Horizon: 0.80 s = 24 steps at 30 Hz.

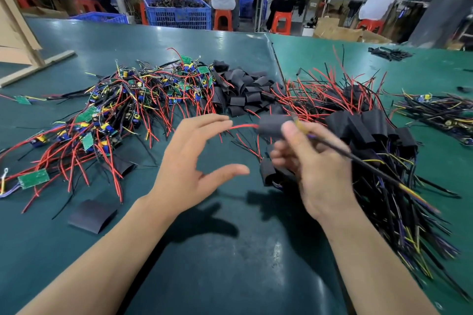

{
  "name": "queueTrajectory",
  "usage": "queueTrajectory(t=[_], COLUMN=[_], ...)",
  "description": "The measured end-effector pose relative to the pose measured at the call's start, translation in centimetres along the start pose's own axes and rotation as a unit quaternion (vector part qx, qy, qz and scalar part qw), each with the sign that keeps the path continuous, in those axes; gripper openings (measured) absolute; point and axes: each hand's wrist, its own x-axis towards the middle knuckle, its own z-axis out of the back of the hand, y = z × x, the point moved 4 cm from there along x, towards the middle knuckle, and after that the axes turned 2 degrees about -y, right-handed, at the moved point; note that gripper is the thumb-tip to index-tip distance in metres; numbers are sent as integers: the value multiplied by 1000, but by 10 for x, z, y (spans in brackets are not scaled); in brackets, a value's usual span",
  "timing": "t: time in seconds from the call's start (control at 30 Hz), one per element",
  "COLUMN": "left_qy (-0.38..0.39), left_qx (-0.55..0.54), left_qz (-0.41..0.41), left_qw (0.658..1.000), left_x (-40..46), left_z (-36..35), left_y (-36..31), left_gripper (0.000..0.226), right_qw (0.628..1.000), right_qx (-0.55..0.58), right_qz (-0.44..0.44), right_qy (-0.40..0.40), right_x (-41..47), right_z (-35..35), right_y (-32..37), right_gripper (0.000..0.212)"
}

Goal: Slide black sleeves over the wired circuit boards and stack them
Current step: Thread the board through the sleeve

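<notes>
My right hand [314, 161] grips a black-sleeved board [272, 124] by its wire end, held above the green table, its red wire sticking out to the left. My left hand [194, 161] hovers just left of it, fingers spread and holding nothing. A tangle of bare wired circuit boards [128, 110] lies at the left. Behind the hands sits a pile of empty black sleeves [243, 92]. The stack of sleeved boards [371, 130] with long wires lies at the right.
Single flat sleeves lie at the near left [92, 215] and under the wires [122, 165]. More wired boards [440, 112] lie at the far right. A cardboard panel [18, 30] stands at the far left. People sit at benches behind blue crates [179, 14].
</notes>
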Motion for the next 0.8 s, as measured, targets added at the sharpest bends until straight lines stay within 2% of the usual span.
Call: queueTrajectory(t=[0.07,0.13,0.2,0.33,0.5,0.63,0.8], left_qy=[-29,-43,-46,-47,-58,-63,-59], left_qx=[19,32,24,5,4,10,24], left_qz=[-5,1,23,46,57,64,71], left_qw=[999,999,998,998,997,996,995], left_x=[-2,-5,-5,-7,-8,-8,-7], left_z=[3,3,2,0,1,2,1], left_y=[2,3,5,9,14,16,17], left_gripper=[51,45,44,42,39,38,35], right_qw=[991,972,958,950,935,926,948], right_qx=[91,173,215,238,278,323,222], right_qz=[45,53,24,-30,-21,-19,8], right_qy=[-85,-150,-187,-199,-217,-196,-228], right_x=[9,16,19,18,18,20,18], right_z=[16,31,41,43,44,44,47], right_y=[13,21,25,22,20,21,20], right_gripper=[2,11,20,26,19,18,20])
